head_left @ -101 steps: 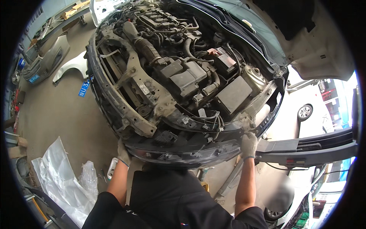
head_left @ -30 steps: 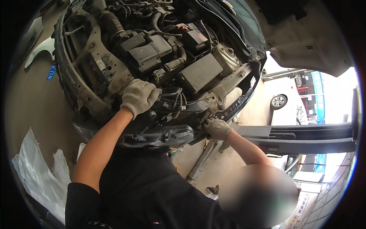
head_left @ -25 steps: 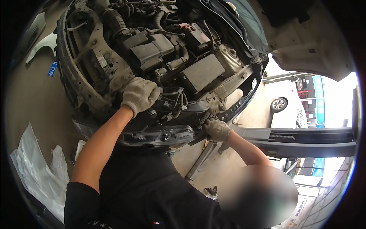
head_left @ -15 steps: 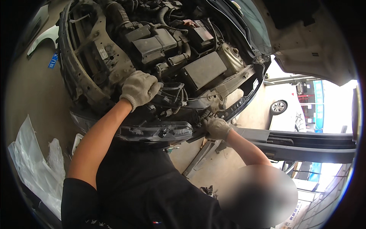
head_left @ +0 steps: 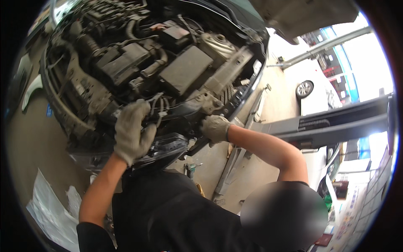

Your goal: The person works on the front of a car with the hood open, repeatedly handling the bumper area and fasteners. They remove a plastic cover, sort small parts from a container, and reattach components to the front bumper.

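My left hand (head_left: 132, 133), in a pale knit work glove, is open above the car's front edge, with thumb and fingers apart. Thin wiring (head_left: 160, 110) runs just beyond its fingertips. Beside its palm lies a headlight (head_left: 168, 146) with a clear lens. At the headlight's outer end, my gloved right hand (head_left: 216, 128) is closed near the front corner of the fender (head_left: 241, 107). Its fingertips are partly hidden, and what they hold cannot be made out.
Beyond my hands are the engine bay's black battery box cover (head_left: 187, 69) and air box (head_left: 122, 63). Grey lift arms (head_left: 231, 172) and a lift post (head_left: 336, 122) are at right. A green power tool (head_left: 191, 169) lies on the floor; plastic sheeting (head_left: 52, 210) is at lower left.
My left hand has gone from a closed fist at the front panel to spread fingers nearer the headlight. The right hand stays at the headlight's outer end. The view has shifted and turned.
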Demonstrator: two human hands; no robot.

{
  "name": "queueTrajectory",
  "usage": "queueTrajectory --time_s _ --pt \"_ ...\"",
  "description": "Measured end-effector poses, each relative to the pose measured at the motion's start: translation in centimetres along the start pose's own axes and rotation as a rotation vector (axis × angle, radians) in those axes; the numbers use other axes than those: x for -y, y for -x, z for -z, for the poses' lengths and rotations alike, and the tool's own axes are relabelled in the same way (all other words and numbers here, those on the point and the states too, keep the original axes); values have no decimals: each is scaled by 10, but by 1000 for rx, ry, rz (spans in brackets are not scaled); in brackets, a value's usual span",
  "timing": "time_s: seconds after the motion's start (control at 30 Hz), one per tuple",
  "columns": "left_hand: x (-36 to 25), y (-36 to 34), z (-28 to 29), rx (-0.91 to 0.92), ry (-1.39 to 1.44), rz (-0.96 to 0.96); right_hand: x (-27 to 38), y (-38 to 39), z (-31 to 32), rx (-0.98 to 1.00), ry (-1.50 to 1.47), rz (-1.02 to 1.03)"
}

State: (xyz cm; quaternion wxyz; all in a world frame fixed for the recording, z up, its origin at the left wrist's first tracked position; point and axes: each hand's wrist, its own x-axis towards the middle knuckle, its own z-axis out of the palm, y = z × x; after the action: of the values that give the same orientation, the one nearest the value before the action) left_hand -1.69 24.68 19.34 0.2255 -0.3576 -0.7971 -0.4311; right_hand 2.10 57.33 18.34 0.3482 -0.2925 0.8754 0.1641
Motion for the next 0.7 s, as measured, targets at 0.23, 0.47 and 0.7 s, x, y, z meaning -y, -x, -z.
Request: queueTrajectory --time_s 0.23,0.47,0.7 --pt "-61 38 -37 328 48 52 -3 -4 -25 -83 -127 26" --pt "-65 35 -39 510 -69 287 26 40 -41 -800 -436 -92" --pt "-75 24 -54 729 -162 476 99 54 -135 -1551 -1435 -556"
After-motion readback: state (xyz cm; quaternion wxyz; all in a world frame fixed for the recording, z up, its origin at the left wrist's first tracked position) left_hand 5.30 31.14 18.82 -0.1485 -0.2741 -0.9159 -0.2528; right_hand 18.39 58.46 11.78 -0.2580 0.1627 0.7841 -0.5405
